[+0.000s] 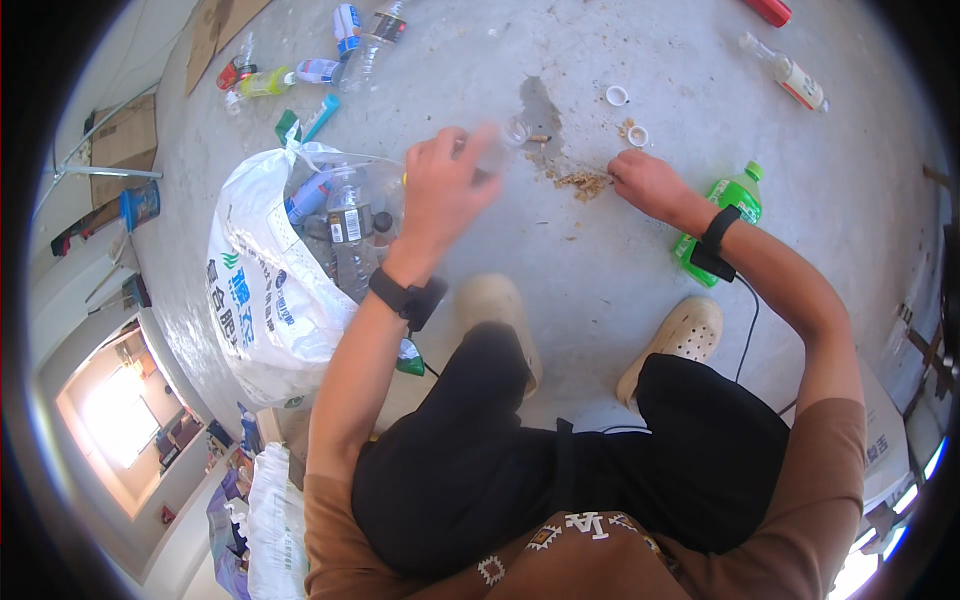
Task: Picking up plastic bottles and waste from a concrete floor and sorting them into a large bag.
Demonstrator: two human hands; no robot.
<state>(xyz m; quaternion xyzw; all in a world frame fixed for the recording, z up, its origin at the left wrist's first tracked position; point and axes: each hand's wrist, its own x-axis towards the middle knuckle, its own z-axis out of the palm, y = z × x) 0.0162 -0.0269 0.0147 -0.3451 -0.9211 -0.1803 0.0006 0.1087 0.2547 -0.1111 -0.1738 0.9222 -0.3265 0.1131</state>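
Note:
My left hand [450, 191] is curled around a clear plastic bottle [516, 133], blurred and mostly hidden by the fingers. The bottle's open end points right, above a wet patch [541, 112] on the concrete floor. A cigarette butt [540, 139] lies by that end. My right hand [649, 184] has its fingertips together beside a small heap of brown debris [583, 185]; whether they pinch something is hidden. Just beyond it are a white bottle cap [637, 136] and a second white cap [616, 95]. A green drink bottle [739, 191] lies partly under my right wrist.
A white woven sack [255, 300] full of plastic bottles and cans stands at left. More bottles and cans [319, 71] lie beyond it. At upper right are a labelled clear bottle [796, 81] and a red object [769, 10]. My beige clogs [686, 334] are below the hands.

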